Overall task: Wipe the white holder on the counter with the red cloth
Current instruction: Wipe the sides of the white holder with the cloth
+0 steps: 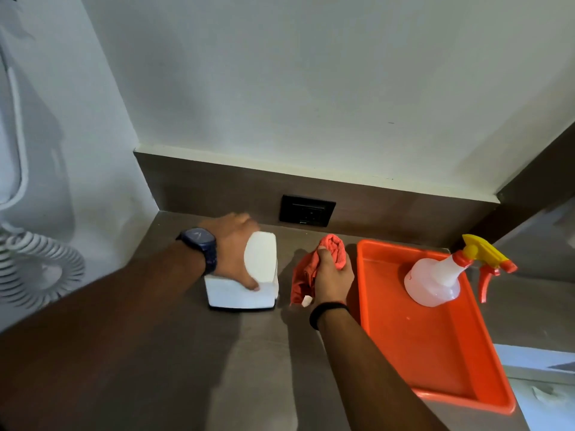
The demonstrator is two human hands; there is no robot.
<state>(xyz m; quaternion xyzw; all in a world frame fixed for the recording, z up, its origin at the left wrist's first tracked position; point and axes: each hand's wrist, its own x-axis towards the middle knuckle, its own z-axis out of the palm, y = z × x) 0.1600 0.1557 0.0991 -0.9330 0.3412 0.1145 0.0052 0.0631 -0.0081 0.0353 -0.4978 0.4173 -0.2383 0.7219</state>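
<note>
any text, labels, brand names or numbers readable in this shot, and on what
None can be read.
Small white tag on the red cloth: too small and blurred to show any print.
Black wall outlet: a faint mark at its lower edge, not legible.
Watch face: dark, no digits visible.
White holder, spray bottle and orange tray: no lettering visible.

The holder (249,275) sits on the desk (249,368). The cloth (306,275) is just to its right. Right of the cloth is a tray (435,353) with a bottle (435,284) in it. A socket (307,210) is behind them.
</note>
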